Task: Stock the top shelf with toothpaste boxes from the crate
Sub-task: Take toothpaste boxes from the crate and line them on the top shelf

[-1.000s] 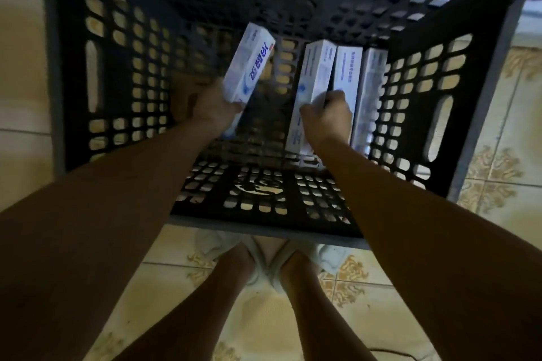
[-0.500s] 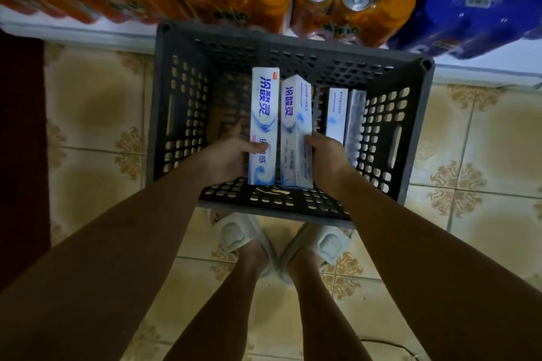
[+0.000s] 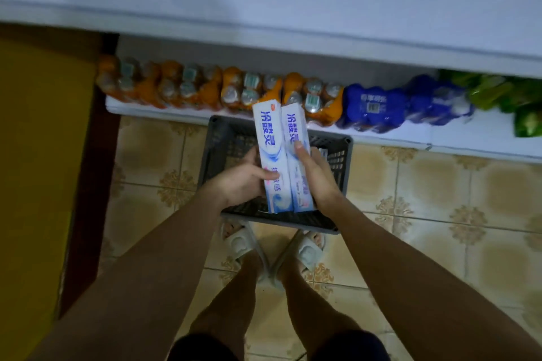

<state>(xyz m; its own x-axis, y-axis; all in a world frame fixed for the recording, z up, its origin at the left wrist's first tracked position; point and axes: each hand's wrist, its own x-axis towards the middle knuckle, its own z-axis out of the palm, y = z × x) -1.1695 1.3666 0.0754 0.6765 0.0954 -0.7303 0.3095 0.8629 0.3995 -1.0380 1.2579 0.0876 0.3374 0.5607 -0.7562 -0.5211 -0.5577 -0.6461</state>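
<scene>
left hand point(image 3: 240, 182): grips left toothpaste box point(image 3: 271, 155), long axis toward the shelf.
right hand point(image 3: 318, 176): grips right toothpaste box point(image 3: 296, 152), parallel, touching.
boxes: above crate point(image 3: 217, 141).
room: tiled floor point(image 3: 440, 184) open rightward.

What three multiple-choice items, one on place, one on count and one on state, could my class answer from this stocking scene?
1. Where is the crate?
A. on the tiled floor before the person's feet
B. on a shelf
C. on a chair

2. How many toothpaste boxes are held?
A. one
B. two
C. four

3. How do the held boxes lie?
A. stacked crosswise
B. far apart
C. side by side, lengthwise

Answers: 1 A, tiles surround the crate; 2 B, the left hand holds the left box and the right hand the right box; 3 C, their long edges meet.
</scene>
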